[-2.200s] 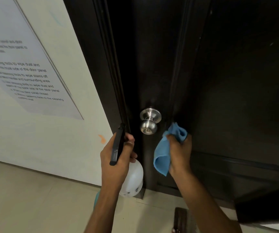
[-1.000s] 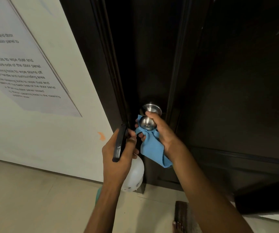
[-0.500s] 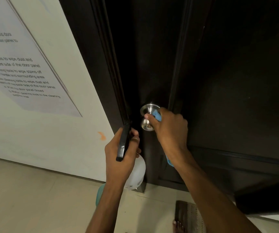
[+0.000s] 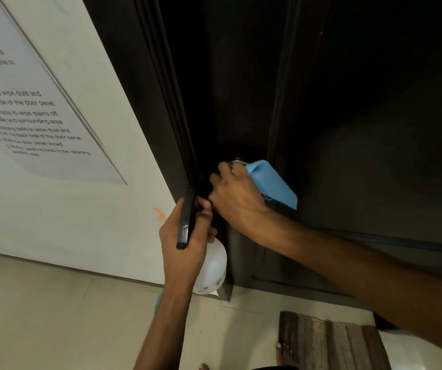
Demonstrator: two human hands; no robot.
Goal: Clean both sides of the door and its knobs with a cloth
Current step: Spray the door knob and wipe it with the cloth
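Note:
A dark brown door [image 4: 361, 116] fills the upper right of the head view. My right hand [image 4: 234, 197] wraps a blue cloth [image 4: 270, 181] over the metal knob [image 4: 237, 162]; only a sliver of the knob shows above my fingers. The cloth sticks out to the right of my hand. My left hand [image 4: 185, 249] is just below and left of it, gripping a black phone [image 4: 186, 218] upright together with a white spray bottle [image 4: 210, 268] that hangs under the palm.
A white wall with a printed instruction sheet [image 4: 28, 110] stands left of the door frame [image 4: 145, 102]. A striped doormat [image 4: 329, 340] lies on the beige tiled floor [image 4: 41, 311] at the lower right, with my toes [image 4: 284, 351] at its edge.
My right hand brought the cloth from the door panel onto the knob and has turned over it, so the knob is now almost covered. The left hand stayed in place.

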